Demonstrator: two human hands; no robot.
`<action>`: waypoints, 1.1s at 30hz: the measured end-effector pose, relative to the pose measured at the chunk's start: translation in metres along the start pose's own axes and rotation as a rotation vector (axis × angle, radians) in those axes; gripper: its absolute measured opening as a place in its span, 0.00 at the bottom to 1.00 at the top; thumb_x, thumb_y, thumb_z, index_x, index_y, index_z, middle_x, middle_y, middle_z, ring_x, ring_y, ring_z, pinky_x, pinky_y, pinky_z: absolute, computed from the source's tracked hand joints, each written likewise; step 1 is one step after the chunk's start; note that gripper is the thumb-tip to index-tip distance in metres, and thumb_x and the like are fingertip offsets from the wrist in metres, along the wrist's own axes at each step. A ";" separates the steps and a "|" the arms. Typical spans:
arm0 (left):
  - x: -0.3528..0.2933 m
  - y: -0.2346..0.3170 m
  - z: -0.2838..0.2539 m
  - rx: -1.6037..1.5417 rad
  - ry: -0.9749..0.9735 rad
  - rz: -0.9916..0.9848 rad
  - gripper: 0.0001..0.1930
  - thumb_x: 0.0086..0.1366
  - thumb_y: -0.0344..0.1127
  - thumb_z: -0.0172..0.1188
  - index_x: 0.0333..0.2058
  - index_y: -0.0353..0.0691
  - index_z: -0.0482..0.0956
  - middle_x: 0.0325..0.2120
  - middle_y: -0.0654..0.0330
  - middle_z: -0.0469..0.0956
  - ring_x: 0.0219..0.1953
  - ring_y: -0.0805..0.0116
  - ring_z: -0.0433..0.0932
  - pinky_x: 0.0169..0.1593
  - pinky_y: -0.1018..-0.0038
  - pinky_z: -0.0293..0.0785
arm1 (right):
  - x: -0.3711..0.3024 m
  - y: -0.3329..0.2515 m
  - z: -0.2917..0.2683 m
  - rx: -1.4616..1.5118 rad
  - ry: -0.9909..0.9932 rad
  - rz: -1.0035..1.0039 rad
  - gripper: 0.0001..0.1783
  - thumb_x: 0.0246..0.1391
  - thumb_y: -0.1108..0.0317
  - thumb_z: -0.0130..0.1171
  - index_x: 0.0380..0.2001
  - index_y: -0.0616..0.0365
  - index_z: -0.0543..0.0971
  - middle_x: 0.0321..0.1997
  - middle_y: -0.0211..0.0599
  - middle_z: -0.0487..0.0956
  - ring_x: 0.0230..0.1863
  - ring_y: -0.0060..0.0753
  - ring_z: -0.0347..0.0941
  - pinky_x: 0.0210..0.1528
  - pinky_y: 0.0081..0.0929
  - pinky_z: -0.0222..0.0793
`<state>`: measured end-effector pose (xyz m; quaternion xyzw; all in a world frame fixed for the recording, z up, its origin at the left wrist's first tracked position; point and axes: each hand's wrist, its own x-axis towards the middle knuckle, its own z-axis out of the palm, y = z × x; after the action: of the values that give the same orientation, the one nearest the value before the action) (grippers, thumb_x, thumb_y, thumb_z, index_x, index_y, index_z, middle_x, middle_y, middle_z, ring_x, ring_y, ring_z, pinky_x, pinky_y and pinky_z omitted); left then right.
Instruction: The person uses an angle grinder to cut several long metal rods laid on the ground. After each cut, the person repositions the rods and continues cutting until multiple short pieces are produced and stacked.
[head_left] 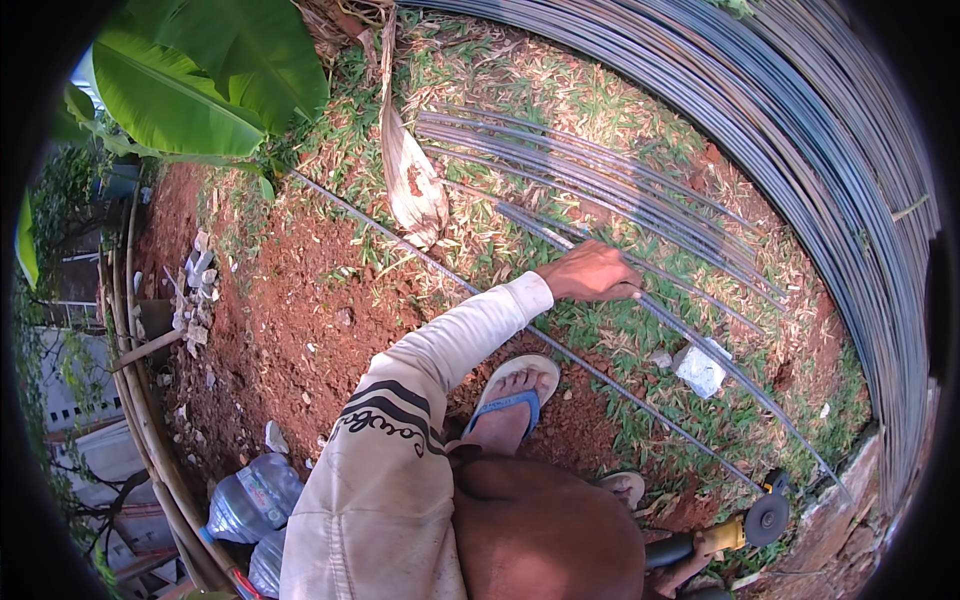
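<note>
My left hand [590,270] is closed around a thin steel rebar bundle [690,335], which slants from the upper middle down toward the lower right. In my right hand [704,556], low on the right, is a yellow and black angle grinder [733,534]. Its round disc [767,520] lies close to the lower right end of a single long rebar [620,388]. That rebar crosses the ground under my left forearm. Whether the disc touches the metal, I cannot tell. Part of the right hand and grinder is hidden behind my knee.
Several shorter rebars [590,165] lie on the grass beyond my left hand. A large curved stack of rods [800,130] fills the far right. A white block [700,368] sits beside the held rods. Clear plastic bottles [255,497] and banana leaves [175,95] are on the left.
</note>
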<state>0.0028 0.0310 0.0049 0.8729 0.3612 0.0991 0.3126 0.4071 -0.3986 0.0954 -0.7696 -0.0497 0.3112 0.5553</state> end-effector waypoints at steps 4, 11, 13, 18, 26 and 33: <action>0.000 -0.001 -0.001 0.002 -0.006 -0.022 0.21 0.77 0.56 0.60 0.47 0.46 0.91 0.36 0.50 0.89 0.40 0.44 0.87 0.46 0.48 0.80 | 0.014 0.007 -0.010 0.038 -0.063 0.032 0.19 0.59 0.63 0.70 0.47 0.56 0.73 0.35 0.33 0.76 0.35 0.33 0.78 0.39 0.32 0.80; 0.003 0.004 -0.006 0.079 -0.077 -0.038 0.22 0.78 0.57 0.59 0.49 0.46 0.90 0.35 0.48 0.88 0.40 0.42 0.86 0.46 0.48 0.80 | 0.024 0.020 -0.033 0.079 -0.049 0.098 0.20 0.56 0.66 0.71 0.49 0.57 0.74 0.35 0.35 0.79 0.33 0.33 0.79 0.36 0.33 0.81; 0.001 0.006 -0.007 0.057 -0.080 -0.053 0.22 0.78 0.57 0.58 0.49 0.46 0.90 0.35 0.48 0.88 0.40 0.41 0.86 0.46 0.48 0.79 | 0.021 0.017 -0.028 0.079 -0.057 0.080 0.24 0.54 0.67 0.72 0.51 0.60 0.74 0.36 0.38 0.80 0.31 0.35 0.81 0.33 0.34 0.83; -0.024 0.002 -0.020 0.035 -0.094 -0.118 0.21 0.79 0.57 0.56 0.45 0.47 0.88 0.35 0.51 0.88 0.38 0.45 0.86 0.44 0.50 0.78 | 0.009 0.006 -0.011 0.079 -0.051 0.042 0.31 0.48 0.70 0.75 0.55 0.63 0.73 0.36 0.43 0.83 0.29 0.39 0.83 0.30 0.33 0.85; -0.083 -0.027 -0.046 -0.049 0.009 -0.163 0.16 0.72 0.47 0.70 0.38 0.39 0.90 0.32 0.50 0.89 0.30 0.48 0.86 0.39 0.58 0.80 | 0.013 -0.009 0.019 -0.113 -0.058 0.035 0.39 0.41 0.75 0.74 0.61 0.59 0.74 0.44 0.32 0.81 0.42 0.30 0.81 0.44 0.32 0.80; -0.121 -0.057 -0.092 -0.022 -0.060 -0.254 0.13 0.70 0.43 0.72 0.38 0.36 0.89 0.29 0.51 0.87 0.27 0.49 0.81 0.36 0.58 0.75 | 0.021 -0.021 0.053 -0.186 -0.195 0.069 0.37 0.43 0.76 0.73 0.60 0.59 0.75 0.45 0.31 0.82 0.41 0.28 0.81 0.45 0.29 0.80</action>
<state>-0.1538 0.0218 0.0484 0.8193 0.4583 0.0364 0.3427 0.4011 -0.3376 0.0954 -0.7851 -0.1057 0.3974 0.4633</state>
